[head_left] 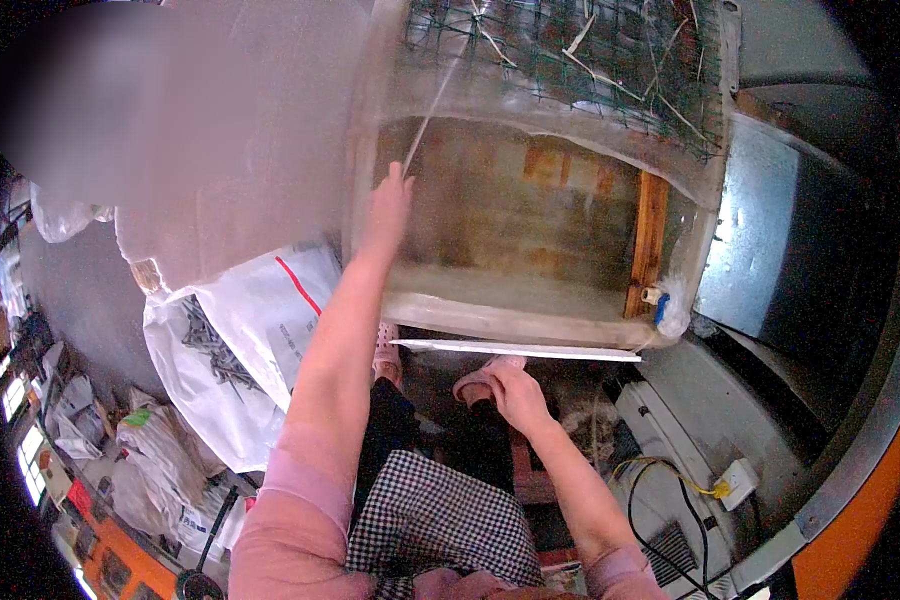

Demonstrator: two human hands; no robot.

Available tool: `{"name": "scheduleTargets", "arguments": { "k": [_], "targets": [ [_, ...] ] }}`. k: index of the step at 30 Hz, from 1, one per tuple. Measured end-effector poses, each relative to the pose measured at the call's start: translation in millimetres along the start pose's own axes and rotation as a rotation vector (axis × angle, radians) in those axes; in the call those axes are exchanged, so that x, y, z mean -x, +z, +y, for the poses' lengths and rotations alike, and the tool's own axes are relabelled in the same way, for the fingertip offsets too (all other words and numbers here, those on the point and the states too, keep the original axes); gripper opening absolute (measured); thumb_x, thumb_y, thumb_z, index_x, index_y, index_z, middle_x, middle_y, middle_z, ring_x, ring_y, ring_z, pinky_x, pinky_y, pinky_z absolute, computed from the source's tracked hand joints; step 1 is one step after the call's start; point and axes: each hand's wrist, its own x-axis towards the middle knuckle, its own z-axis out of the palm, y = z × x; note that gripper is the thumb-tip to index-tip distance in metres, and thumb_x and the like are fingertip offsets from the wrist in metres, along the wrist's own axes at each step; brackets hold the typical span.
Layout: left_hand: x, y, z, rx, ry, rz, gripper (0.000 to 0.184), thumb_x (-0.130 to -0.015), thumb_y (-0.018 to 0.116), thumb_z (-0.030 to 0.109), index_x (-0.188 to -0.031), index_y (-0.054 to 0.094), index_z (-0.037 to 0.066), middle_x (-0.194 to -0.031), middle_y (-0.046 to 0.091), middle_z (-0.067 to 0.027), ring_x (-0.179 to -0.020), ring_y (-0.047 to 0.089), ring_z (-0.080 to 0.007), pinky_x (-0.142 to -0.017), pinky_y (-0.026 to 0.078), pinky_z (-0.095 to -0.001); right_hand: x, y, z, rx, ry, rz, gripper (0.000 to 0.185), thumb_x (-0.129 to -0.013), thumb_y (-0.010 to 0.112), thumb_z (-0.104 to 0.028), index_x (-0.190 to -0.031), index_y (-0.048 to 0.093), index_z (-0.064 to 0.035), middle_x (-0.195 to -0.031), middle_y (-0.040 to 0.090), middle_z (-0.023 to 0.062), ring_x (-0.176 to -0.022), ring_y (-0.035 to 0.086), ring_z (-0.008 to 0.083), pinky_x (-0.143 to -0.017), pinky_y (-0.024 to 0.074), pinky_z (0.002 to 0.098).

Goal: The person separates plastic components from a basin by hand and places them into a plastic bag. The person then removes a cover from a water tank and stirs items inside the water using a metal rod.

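- Over the basin's [510, 318] left side, the left hand's [389, 205] fingers grip a thin strip [436, 108], not yet released.
- Beside the white length [530, 350], the right hand [520, 398]; its grasp I cannot tell.
- Across the green mesh [550, 45], pale pieces [595, 75] lie, apparently loose.

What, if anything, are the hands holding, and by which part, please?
The left hand holds a thin pale strip by its near end. The right hand is near a long white strip; whether it grips that cannot be told.
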Motion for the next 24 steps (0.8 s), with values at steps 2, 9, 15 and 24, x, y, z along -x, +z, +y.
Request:
{"name": "scheduleTargets", "arguments": {
  "k": [2,9,15,24],
  "targets": [
    [-3,9,-3,-0.002,-0.005,0.001,0.022,-0.089,0.048,0.022,-0.098,0.04,0.004,-0.084,0.059,-0.0251,-0.079,0.056,-0.0451,-0.065,0.044,-0.0534,-2,2,-2,0.0,0.015,0.017,0.017,-0.079,0.055,-0.006,-0.096,0.058,-0.0033,-0.094,0.06,0.0163,-0.087,0.058,0.035,-0.075,0.0481,0.0399],
    [48,14,12,0.104,-0.193,-0.091,0.022,-0.089,0.049,0.024,-0.097,0.04,0.006,-0.077,0.058,-0.0273,-0.076,0.055,-0.0475,-0.062,0.041,-0.0547,-3,-3,-8,-0.002,0.05,-0.025,0.021,-0.081,0.053,-0.01,-0.1,0.058,-0.0029,-0.096,0.061,0.017,-0.09,0.058,0.0342,-0.079,0.0463,0.0415],
    [85,12,-15,0.042,-0.142,-0.111,0.021,-0.089,0.049,0.024,-0.097,0.041,0.006,-0.077,0.058,-0.027,-0.074,0.055,-0.0471,-0.062,0.042,-0.0539,0,-3,0,-0.032,0.022,-0.004,0.021,-0.08,0.054,-0.009,-0.099,0.059,-0.0018,-0.095,0.061,0.0164,-0.089,0.058,0.0336,-0.08,0.046,0.0415],
    [150,-10,-6,0.042,-0.16,-0.205,0.02,-0.088,0.052,0.021,-0.098,0.042,0.006,-0.076,0.059,-0.0244,-0.073,0.057,-0.0441,-0.061,0.044,-0.0516,1,-5,-1,-0.045,0.048,0.017,0.021,-0.079,0.054,-0.009,-0.098,0.059,-0.0013,-0.095,0.061,0.0166,-0.089,0.058,0.0343,-0.078,0.0463,0.0419]
  ]
}}
